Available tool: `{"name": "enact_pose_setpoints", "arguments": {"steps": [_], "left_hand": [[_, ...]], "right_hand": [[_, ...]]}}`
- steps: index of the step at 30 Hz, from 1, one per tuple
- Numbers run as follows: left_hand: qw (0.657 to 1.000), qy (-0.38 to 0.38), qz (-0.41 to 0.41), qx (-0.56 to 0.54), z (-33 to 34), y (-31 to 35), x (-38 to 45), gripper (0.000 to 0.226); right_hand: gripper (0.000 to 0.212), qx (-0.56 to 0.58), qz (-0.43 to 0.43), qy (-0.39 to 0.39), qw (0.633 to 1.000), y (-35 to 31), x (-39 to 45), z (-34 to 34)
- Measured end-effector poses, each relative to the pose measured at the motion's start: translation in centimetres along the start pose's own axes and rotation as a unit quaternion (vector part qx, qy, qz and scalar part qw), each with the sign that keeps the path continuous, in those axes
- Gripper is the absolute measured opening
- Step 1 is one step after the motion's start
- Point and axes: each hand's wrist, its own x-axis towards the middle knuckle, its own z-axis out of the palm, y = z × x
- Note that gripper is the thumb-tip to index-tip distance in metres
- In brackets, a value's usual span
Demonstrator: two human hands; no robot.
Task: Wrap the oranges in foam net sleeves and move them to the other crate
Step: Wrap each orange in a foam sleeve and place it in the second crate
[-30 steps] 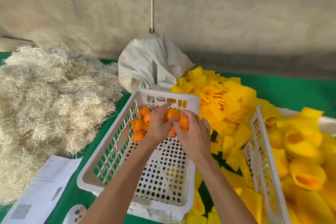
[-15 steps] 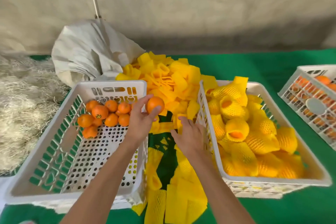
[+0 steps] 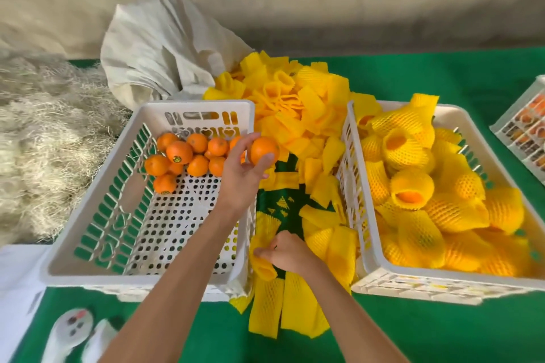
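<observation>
Two white perforated plastic crates sit on the green-covered worktop [image 3: 442, 74]. The left crate [image 3: 88, 256] holds a cluster of bare oranges [image 3: 188, 156] at its far end; the right crate [image 3: 368, 271] is piled with oranges wrapped in yellow foam net sleeves [image 3: 413, 186]. The left hand [image 3: 240, 169] grips one bare round orange [image 3: 263, 150] above the left crate's right rim. The right hand [image 3: 287, 252], between the crates near the worktop's front edge, pinches a flat yellow foam sleeve [image 3: 261, 250]; its fingertips are partly hidden. Loose yellow sleeves [image 3: 295, 109] heap behind, beside a crumpled white sack [image 3: 159, 47]. A third crate [image 3: 525, 124] is cut off at the right edge, its contents blurred.
</observation>
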Motion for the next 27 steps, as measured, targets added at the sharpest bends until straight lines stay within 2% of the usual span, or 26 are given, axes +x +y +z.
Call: {"name": "enact_pose_setpoints", "arguments": {"steps": [7, 11, 13, 15, 17, 19, 22, 25, 27], "left_hand": [[1.0, 0.004, -0.005, -0.006, 0.0, 0.6, -0.4, 0.047], [1.0, 0.001, -0.013, -0.001, -0.3, 1.5, -0.2, 0.046], [1.0, 0.006, -0.019, 0.006, -0.4, 2.1, 0.3, 0.045], [0.999, 0.015, -0.035, 0.003, -0.2, 2.8, 0.8, 0.047], [0.997, 0.025, -0.068, 0.002, 0.2, 3.8, 1.1, 0.059], [0.995, 0.02, -0.1, -0.021, 0.9, 4.8, 1.2, 0.063], [0.979, -0.035, -0.125, -0.155, 1.7, 6.4, 1.1, 0.05], [0.957, -0.08, -0.137, -0.242, 1.9, 7.6, 1.0, 0.043], [0.956, -0.094, -0.137, -0.242, 1.9, 8.1, 1.0, 0.041]], "right_hand": [[0.041, 0.002, 0.012, 0.014, 1.0, -0.6, 0.2, -0.1], [0.018, 0.027, 0.001, 0.101, 0.995, -1.9, -0.6, -3.4], [0.022, 0.06, -0.024, 0.165, 0.984, -2.6, -0.9, -6.7], [0.03, 0.1, -0.054, 0.218, 0.969, -3.5, -1.5, -10.2], [0.039, 0.149, -0.082, 0.26, 0.95, -4.8, -2.4, -13.2], [0.039, 0.187, -0.109, 0.326, 0.92, -6.0, -3.3, -15.0], [0.031, 0.272, -0.132, 0.414, 0.858, -7.6, -4.3, -16.4], [0.026, 0.37, -0.141, 0.439, 0.806, -8.6, -4.7, -17.1], [0.023, 0.392, -0.156, 0.414, 0.807, -9.0, -4.6, -17.2]]}}
